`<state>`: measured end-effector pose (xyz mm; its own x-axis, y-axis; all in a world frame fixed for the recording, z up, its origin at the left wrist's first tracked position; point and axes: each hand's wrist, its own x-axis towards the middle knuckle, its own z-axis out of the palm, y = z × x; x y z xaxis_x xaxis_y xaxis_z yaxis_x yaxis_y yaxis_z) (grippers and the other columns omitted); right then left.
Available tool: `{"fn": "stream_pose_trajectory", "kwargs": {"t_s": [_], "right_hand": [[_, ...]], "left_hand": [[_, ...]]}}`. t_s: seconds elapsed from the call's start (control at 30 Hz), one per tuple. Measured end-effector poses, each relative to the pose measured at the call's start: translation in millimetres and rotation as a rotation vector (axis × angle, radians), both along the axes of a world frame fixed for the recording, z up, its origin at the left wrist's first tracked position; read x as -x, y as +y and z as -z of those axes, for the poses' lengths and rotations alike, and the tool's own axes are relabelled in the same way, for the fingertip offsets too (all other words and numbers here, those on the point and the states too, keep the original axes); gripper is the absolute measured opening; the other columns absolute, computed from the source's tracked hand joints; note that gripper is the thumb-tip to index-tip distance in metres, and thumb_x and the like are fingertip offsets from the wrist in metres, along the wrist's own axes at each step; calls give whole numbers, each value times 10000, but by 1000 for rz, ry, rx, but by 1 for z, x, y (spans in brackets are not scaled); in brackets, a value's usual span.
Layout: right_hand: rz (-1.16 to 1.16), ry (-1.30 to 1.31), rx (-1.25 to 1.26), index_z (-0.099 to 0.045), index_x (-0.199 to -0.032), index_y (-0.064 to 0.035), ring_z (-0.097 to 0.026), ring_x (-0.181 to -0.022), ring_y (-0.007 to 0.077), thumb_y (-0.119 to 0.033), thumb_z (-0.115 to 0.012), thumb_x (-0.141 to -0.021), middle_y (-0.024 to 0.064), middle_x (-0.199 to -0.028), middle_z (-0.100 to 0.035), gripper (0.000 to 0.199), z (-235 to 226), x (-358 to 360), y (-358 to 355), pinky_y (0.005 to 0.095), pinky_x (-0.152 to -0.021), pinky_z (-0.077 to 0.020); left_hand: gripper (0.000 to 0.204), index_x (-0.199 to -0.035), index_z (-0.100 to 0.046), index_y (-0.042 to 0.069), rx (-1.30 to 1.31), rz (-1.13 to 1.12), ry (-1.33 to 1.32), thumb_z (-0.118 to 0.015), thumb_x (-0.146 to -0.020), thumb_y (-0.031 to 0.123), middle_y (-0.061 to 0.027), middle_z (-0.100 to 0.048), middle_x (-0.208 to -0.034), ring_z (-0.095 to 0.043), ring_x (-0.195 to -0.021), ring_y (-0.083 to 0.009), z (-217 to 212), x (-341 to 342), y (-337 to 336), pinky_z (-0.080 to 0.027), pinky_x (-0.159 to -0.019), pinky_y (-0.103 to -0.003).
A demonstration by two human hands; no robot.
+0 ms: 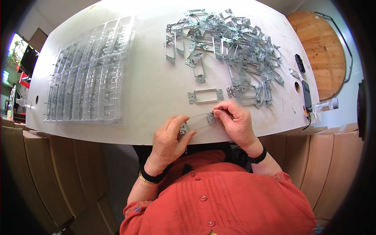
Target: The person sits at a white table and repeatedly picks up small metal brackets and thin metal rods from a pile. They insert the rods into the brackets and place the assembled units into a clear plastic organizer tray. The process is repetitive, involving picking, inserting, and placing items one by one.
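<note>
Between my hands, at the near edge of the table, is a metal bracket frame (198, 122) with two thin rods joining its end plates. My left hand (169, 138) grips the left end plate between thumb and fingers. At the other end, my right hand (235, 120) pinches the right plate with thumb and forefinger; the fingertips hide part of it. A similar bracket frame (205, 96) lies flat just beyond my hands. Farther off is a large heap of the same metal bracket frames (239, 51), tangled over one another.
Clear plastic compartment trays (126, 72) holding metal parts are on the left of the white table (150, 90). Toward the right edge are a black phone-like device (306, 96), a small black object (299, 63) and a clear bottle (327, 105). Cardboard boxes (313, 156) stand below the table.
</note>
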<state>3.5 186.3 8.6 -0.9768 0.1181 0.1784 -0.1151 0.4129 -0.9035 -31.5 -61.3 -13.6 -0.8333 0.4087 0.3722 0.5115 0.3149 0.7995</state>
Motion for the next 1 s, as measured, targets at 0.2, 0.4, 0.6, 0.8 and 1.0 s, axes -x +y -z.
{"fn": "stream_pose_trajectory", "kwargs": {"t_s": [0.2, 0.4, 0.6, 0.8, 1.0], "right_hand": [[3, 32, -46, -725, -1120, -26, -707, -799, 132, 25, -754, -1018, 60, -904, -742, 118, -2, 0, -1, 283, -730, -563], [-18, 34, -65, -718, -1093, -21, -700, -780, 152, 25, -764, -1005, 78, -905, -736, 109, 1, 1, 3, 304, -720, -559], [-7, 76, -103, -713, -1077, -22, -697, -779, 170, 24, -770, -998, 83, -900, -723, 108, -1, 1, 1, 310, -717, -554], [-15, 56, -120, -707, -1076, -22, -698, -782, 195, 20, -766, -999, 99, -914, -719, 106, -2, 0, 2, 325, -723, -556], [-19, 96, -154, -710, -1084, -24, -708, -807, 225, 24, -768, -985, 115, -932, -721, 125, -4, -1, 1, 337, -738, -560]], "left_hand": [[455, -1265, -706, 25, 10, -2, -2, -913, -861, 44, -90, -717, -1065, -557, -624, -132, -3, 0, 1, -484, -575, -302], [461, -1265, -708, 28, 18, -7, 6, -916, -854, 41, -87, -718, -1066, -556, -624, -130, -1, -1, 1, -484, -573, -301], [454, -1262, -711, 31, 24, -9, 15, -916, -858, 55, -86, -720, -1058, -558, -626, -136, -2, -1, 1, -489, -580, -304], [450, -1262, -712, 34, 31, -9, 24, -914, -862, 63, -88, -721, -1048, -565, -634, -146, -2, 0, 1, -495, -589, -311], [452, -1261, -705, 36, 40, -5, 34, -915, -862, 67, -90, -719, -1049, -571, -642, -153, -2, 0, 1, -500, -593, -315]]}}
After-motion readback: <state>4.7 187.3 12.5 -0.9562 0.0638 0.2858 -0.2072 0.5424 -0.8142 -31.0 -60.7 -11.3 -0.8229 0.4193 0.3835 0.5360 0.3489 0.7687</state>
